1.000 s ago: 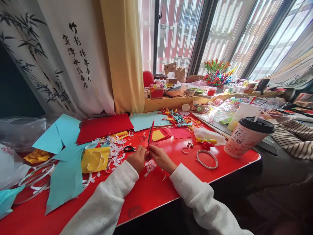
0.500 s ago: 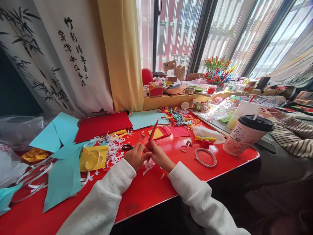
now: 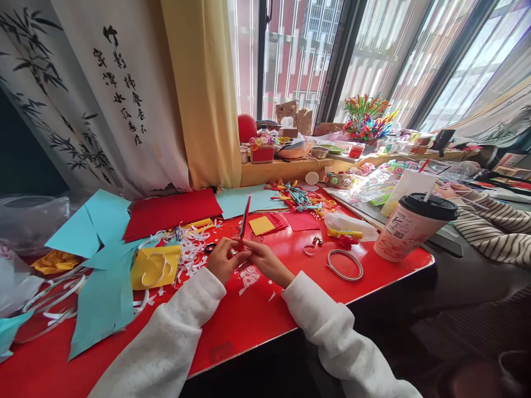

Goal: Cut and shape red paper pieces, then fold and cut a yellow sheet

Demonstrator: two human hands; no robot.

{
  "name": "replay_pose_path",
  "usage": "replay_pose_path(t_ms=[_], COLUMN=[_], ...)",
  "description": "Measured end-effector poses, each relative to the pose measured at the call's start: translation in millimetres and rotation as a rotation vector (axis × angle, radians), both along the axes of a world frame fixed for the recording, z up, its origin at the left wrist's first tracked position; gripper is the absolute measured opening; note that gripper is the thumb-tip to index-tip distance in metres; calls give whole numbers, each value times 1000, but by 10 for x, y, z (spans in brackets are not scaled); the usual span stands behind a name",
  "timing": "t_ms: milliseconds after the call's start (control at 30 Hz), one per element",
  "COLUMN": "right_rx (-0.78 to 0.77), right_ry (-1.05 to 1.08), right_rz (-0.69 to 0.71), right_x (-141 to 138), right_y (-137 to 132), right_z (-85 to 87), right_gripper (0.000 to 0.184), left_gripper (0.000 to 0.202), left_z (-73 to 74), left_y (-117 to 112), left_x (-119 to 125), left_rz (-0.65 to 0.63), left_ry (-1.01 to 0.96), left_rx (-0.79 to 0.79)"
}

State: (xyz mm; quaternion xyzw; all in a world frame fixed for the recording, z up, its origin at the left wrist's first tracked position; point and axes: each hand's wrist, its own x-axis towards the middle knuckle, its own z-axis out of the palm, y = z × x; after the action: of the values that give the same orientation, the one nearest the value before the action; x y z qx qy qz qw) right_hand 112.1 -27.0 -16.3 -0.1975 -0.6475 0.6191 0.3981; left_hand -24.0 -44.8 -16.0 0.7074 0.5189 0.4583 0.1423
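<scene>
Strip, red, darker along one face: held up off tbl, near-upright, slight lean R. Change vs 0.5 s ago: tip has swung L, so it stands steeper & we see it narrower, nearer edge-on. Whole view slid a bit L too, so part of the shift is prob. our head. We read it as a turn or re-grip; strip looks mid-handling, not finished.

Near to far: scraps on tbl, just nearer us than fingertips. L hand & R hand meet at strip's lower end, both pinching it; can't tell which fingertips bear the grip. Coil lies apart, R. Shreds L of hands. Scissors: black handle just past L hand, rest hidden. Cup past coil. Yellow sq. past hands; red sheets & blue sheet farther. Far R: co-worker's striped sleeve.
</scene>
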Motion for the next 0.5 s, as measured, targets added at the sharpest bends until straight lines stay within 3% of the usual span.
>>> replay_pose_path(t_ms=[100, 200, 267, 300, 400, 500], right_rx=[1, 237, 523, 567, 600, 602], right_ry=[-135, -691, -1061, -1099, -1198, -1329], right_rz=[28, 24, -220, -323, -514, -607], right_x=[62, 145, 155, 139, 37, -76], right_y=[5, 217, 529, 731, 1383, 1843], right_z=[129, 460, 784, 954, 1362, 1480], right_gripper=[47, 61, 57, 54, 54, 49], left_gripper=[28, 36, 43, 46, 49, 45], left_z=[101, 163, 158, 145, 104, 111], left_y=[-28, -32, -29, -28, -25, -14], left_x=[-12, -29, -26, -20, -2, -18], left_rz=[119, 170, 123, 88, 67, 138], left_ry=[-188, -459, -550, -569, -595, -637], left_rx=[-20, -230, -371, -423, -474, -403])
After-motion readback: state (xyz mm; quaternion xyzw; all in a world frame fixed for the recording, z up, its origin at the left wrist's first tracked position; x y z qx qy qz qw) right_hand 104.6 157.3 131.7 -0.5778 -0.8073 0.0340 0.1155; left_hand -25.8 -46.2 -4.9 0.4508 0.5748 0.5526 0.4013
